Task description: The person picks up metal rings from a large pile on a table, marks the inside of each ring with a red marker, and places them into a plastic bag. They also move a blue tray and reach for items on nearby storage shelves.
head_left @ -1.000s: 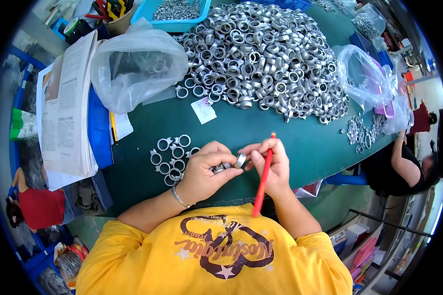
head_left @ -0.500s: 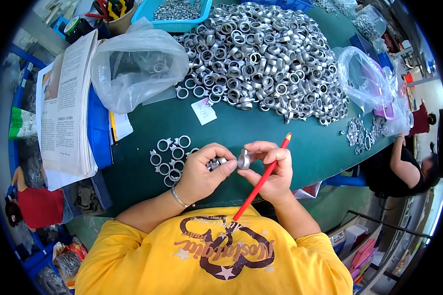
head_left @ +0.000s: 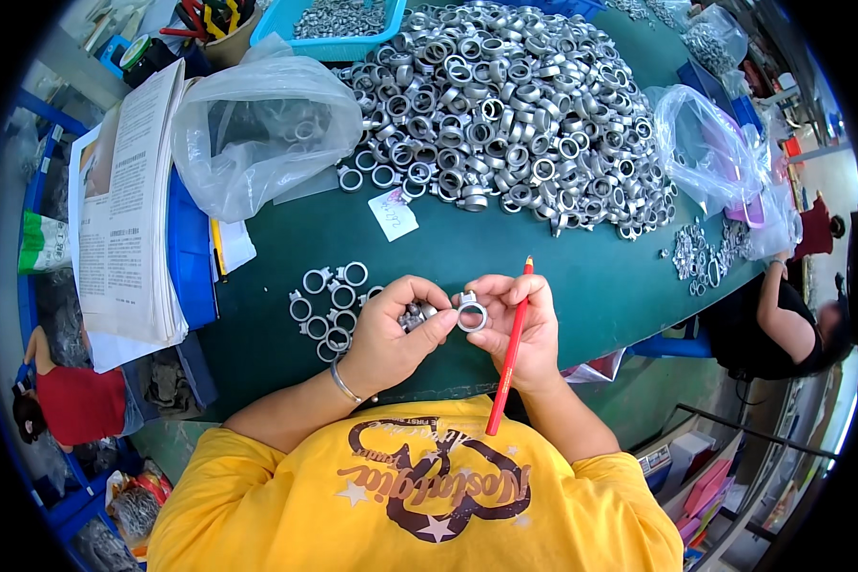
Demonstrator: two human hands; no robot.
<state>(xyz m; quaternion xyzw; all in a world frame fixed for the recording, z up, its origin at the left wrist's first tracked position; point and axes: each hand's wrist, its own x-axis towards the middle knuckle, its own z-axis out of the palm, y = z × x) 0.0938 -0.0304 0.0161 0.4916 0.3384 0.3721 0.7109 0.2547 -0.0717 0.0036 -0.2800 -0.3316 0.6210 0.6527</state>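
Observation:
Pinched in the fingertips of my right hand [head_left: 532, 334] is a silver metal ring [head_left: 483, 316] with a small lug on top, its round opening facing me. That same hand has a red pencil [head_left: 509, 367] between its fingers, sharpened end pointing away. My left hand [head_left: 386, 334] is closed around several more metal rings [head_left: 414, 316], partly hidden by its fingers. Its thumb and fingertips reach the left side of the pinched ring. Left of it, a small group of similar rings [head_left: 338, 297] lies flat on the green table [head_left: 353, 234].
A large heap of metal rings [head_left: 515, 114] covers the far middle. Open plastic bags [head_left: 257, 133] flank it. Beyond stands a turquoise basket [head_left: 329, 48] of small parts. Papers [head_left: 129, 219] lie at left, a written slip [head_left: 393, 214] before the heap, and small metal parts [head_left: 701, 257] at right.
The ring in my right hand has turned from edge-on to showing its opening. The red pencil has swung to a more upright angle. My left hand stays nearly where it was.

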